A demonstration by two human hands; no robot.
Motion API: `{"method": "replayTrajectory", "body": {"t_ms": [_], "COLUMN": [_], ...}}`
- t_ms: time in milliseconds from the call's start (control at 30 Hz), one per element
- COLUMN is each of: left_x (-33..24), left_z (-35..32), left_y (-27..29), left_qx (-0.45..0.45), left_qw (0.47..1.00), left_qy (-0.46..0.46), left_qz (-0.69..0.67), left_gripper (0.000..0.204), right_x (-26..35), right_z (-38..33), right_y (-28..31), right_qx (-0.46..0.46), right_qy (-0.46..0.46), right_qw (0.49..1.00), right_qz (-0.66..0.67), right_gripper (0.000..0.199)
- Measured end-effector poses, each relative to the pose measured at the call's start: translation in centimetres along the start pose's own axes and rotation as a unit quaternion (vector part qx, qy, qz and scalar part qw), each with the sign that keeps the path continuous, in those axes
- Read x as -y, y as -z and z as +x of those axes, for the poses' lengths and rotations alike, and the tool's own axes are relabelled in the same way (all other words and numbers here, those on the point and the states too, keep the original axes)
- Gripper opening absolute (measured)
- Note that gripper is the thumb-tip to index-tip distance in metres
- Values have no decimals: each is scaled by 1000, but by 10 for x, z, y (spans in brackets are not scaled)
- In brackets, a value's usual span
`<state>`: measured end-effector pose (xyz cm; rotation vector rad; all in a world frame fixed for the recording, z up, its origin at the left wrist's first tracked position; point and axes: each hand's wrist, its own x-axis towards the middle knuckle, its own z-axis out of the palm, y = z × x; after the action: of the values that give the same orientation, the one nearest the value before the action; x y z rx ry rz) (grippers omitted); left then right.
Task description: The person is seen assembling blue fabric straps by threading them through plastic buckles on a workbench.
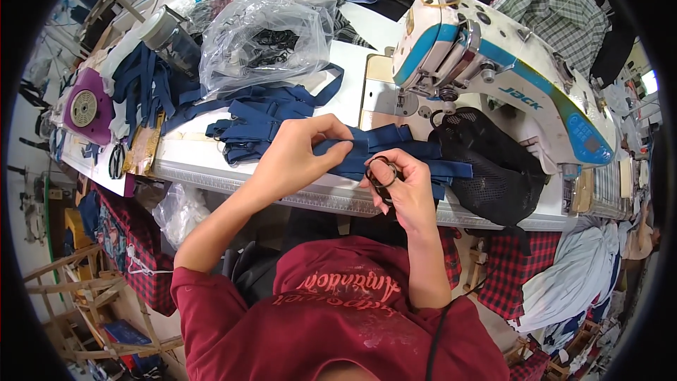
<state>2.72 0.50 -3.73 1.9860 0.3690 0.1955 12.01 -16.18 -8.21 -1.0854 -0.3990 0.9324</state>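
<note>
My left hand (300, 152) is closed, with thumb and forefinger pinching a navy blue fabric strap (358, 149) over the front of the sewing table. Just to its right, my right hand (407, 190) is closed around what look like small dark scissors (381, 173). Their handle loops show at the fingers, while the blades are hidden. Under and beside both hands lies a heap of navy straps (257, 116), some with small dark buckles. More strap ends stick out to the right, past my right hand.
A white and blue sewing machine (493, 63) stands at the right, with a black mesh piece (486, 169) in front of it. Behind the straps sits a clear plastic bag (268, 46) of dark small parts. At far left is a purple fan-like device (88, 106). A metal ruler (317, 197) edges the table.
</note>
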Motion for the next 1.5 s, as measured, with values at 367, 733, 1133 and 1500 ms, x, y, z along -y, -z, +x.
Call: {"method": "replayTrajectory", "body": {"t_ms": [367, 733, 1133, 1500], "left_x": [-10, 14, 9, -3], "left_z": [-20, -14, -9, -10], "left_y": [-8, 4, 3, 0], "left_qx": [13, 75, 85, 155], "left_qw": [980, 981, 983, 968], "left_qy": [-147, 91, 102, 146], "left_qz": [131, -151, -129, -130], "left_gripper": [19, 20, 17, 7], "right_x": [2, 9, -7, 3], "right_z": [6, 0, 5, 2], "right_y": [-19, -19, -15, -11], "right_qx": [-48, 38, -1, 2], "right_qy": [-12, -40, 17, -1], "right_qw": [985, 991, 995, 1000], "right_qz": [-166, -125, -99, 15], "right_gripper": [16, 33, 22, 16]}}
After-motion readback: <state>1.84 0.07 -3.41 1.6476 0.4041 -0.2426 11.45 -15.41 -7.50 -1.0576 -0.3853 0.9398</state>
